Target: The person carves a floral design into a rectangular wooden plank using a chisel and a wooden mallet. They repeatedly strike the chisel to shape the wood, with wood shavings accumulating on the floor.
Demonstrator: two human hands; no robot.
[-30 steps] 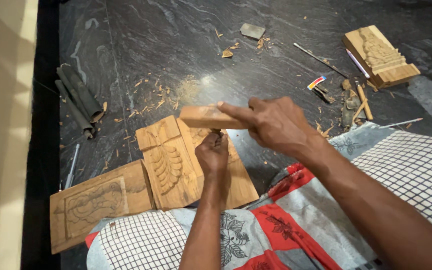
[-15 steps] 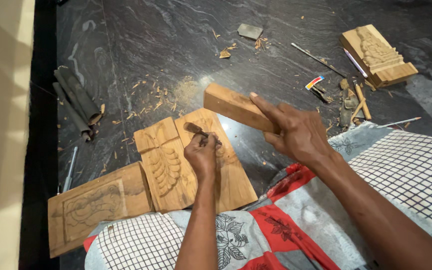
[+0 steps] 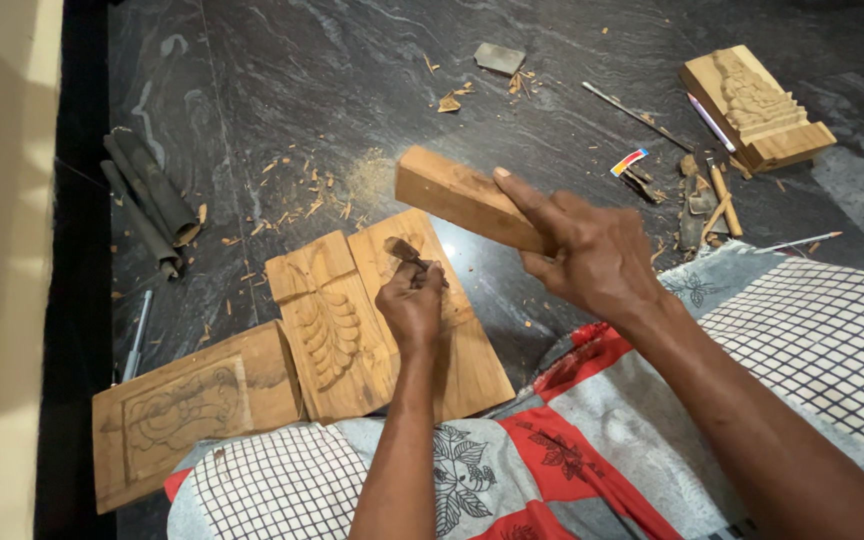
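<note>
My left hand grips a chisel whose tip rests on a wooden panel carved with a leaf pattern, lying on the dark stone floor. My right hand holds a rectangular wooden block raised above and to the right of the chisel, tilted up to the left.
A second panel with a drawn figure lies at lower left. A carved wooden piece, several small tools and a pencil sit at upper right. Rolled dark cloth, wood chips and a checked cloth surround me.
The wooden block has gone from lying low over the chisel to being lifted up and to the right. My left hand stays on the chisel.
</note>
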